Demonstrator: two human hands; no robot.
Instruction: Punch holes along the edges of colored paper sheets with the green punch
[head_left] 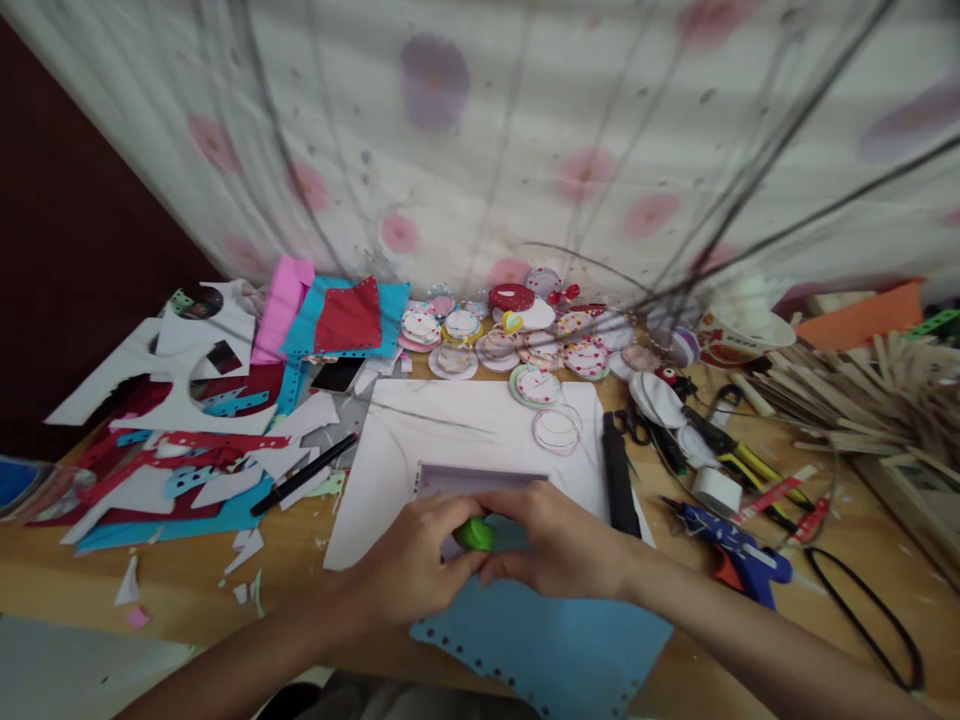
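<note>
My left hand point(420, 545) is closed in a pinch around a small glossy green rounded thing point(475, 535), whose exact kind is partly hidden by the fingers. Curled towards it from the other side, my right hand point(562, 540) meets the left at the fingertips; what its fingers pinch is hidden. Beneath both hands lies a blue sheet with a black-dotted edge point(555, 640). Just behind them is a shallow pale-purple rectangular tray or box point(484, 477), on a large white paper sheet point(450, 415).
Cut paper scraps point(187, 480) and a black pen point(304, 475) lie left. Several layered paper discs point(536, 385) line the back by the flowered curtain. A thick black marker point(621, 480), blue glue gun point(739, 550), pliers point(739, 460) and a bundle of wooden strips point(862, 390) are right.
</note>
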